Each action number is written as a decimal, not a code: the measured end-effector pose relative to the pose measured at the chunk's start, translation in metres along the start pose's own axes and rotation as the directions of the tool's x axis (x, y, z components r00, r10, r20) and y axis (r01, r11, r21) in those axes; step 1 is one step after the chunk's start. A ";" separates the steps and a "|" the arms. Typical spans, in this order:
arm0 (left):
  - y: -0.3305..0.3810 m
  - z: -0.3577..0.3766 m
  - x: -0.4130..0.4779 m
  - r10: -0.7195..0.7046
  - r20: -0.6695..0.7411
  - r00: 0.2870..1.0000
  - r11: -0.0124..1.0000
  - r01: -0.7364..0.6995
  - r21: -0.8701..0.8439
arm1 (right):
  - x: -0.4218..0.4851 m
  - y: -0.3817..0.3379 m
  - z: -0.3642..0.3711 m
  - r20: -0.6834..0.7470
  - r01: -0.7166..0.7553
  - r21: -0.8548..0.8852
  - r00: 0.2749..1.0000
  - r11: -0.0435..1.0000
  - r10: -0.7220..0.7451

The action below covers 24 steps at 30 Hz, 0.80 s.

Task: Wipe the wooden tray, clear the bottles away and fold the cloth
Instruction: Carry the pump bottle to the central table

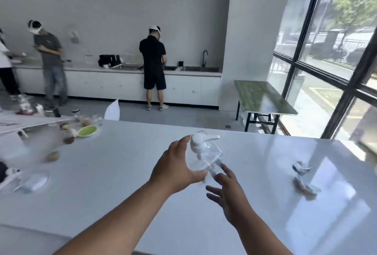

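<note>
Left hand: the left hand [175,165] grasps the clear pump bottle [204,156], fingers curled around its left side, thumb under its near edge.
Right hand: the right hand [228,191] is released, fingers spread, just beside the low near end of the bottle; whether a fingertip touches it I cannot tell, because the picture is blurred there.
Bottle: it is held tilted above the middle of the white table [122,183], white pump head [199,142] up and far, spout to the right.
Cloth: the crumpled cloth [302,179] lies on the right part of the table, well apart from both hands, not yet folded.
Tray: no wooden tray is in view.
Risk: the bottle is smooth and held by one hand only; if the left hand lets go before the right one closes, it may slip and fall on the hard table. Pressing the pump head could push out liquid, if any is inside.
Surface: glossy white, with strong window glare on the right; small blurred things stand at the far left, with a green dish [87,130].
Room: windows at right, a green table [263,97] near them, a counter [122,71] with sinks along the far wall, people standing there.
</note>
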<state>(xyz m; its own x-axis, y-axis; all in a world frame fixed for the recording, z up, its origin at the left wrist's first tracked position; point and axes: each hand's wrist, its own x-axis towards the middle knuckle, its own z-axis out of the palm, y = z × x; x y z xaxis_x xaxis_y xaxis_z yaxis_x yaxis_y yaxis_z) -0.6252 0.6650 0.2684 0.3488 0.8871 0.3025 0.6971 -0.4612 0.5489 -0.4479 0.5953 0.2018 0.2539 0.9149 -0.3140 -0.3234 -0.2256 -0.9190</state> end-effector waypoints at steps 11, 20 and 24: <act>-0.165 -0.038 -0.001 -0.280 -0.018 0.960 0.960 0.280 -0.011 | 0.090 0.058 0.137 0.137 -0.186 -0.128 0.969 0.974 0.204; -0.259 -0.003 0.089 -0.407 0.040 0.912 0.913 0.406 0.040 | 0.235 0.092 0.188 0.147 -0.341 -0.086 0.925 0.936 0.351; -0.297 0.024 0.146 -0.427 0.066 0.902 0.903 0.423 0.072 | 0.302 0.098 0.200 0.113 -0.380 -0.050 0.917 0.924 0.383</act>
<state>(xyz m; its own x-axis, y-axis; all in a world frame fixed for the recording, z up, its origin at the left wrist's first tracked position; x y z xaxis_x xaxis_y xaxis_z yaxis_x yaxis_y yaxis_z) -0.7662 0.9317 0.1309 0.0584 0.9982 -0.0135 0.8223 -0.0404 0.5677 -0.5852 0.9168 0.0644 0.0060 0.7902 -0.6128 -0.3494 -0.5725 -0.7417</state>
